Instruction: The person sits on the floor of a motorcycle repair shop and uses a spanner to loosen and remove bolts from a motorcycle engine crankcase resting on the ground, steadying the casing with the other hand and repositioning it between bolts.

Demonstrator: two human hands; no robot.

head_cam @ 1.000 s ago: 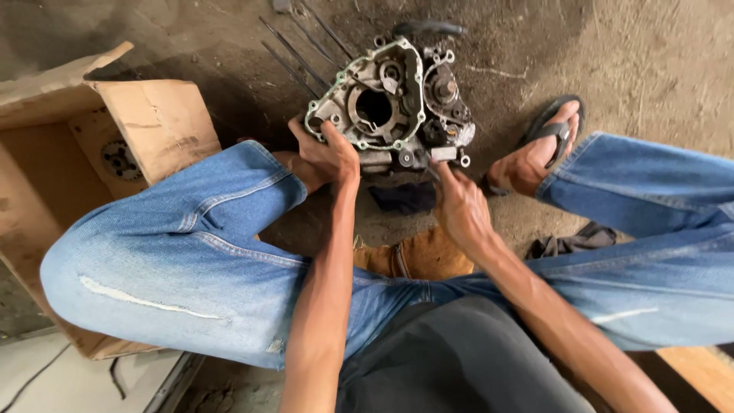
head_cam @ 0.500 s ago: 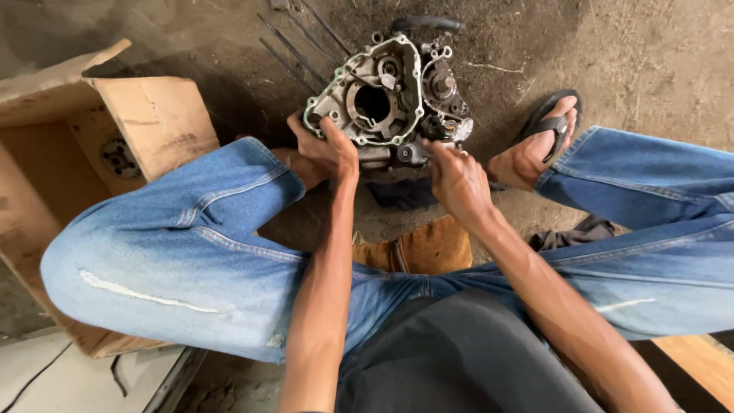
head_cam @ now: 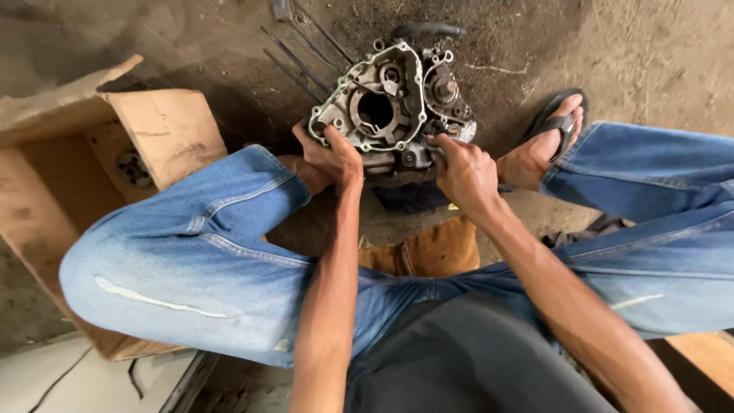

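- Dirt floor (head_cam: 650, 53) — the ground on which everything is set; dark and oil-stained near the top centre.
- Cardboard box (head_cam: 164, 130) — seen at the left, open, flaps raised, beside the person's left knee.
- Engine crankcase (head_cam: 390, 103) — a grey cast-metal casing, held upright on the floor between the feet at top centre. Its open, gasketed face with a round bore is turned towards the camera and slightly left; its long axis is judged to run left to right across the view, tilted up towards the right. It is judged heavy, rigid and probably greasy, with sharp cast edges — best gripped by the thick outer rim or lower bosses, not by thin protruding parts.
- Right hand (head_cam: 466, 172) — fingers curled together and clamped on the casing's lower right edge.
- Left hand (head_cam: 332, 157) — fingers closed on the lower left rim, thumb pressed against the flange.
- Sandal (head_cam: 558, 122) — worn on the right foot, just right of the casing.
- Thin metal rods (head_cam: 294, 65) — laid on the floor behind the casing, upper left.
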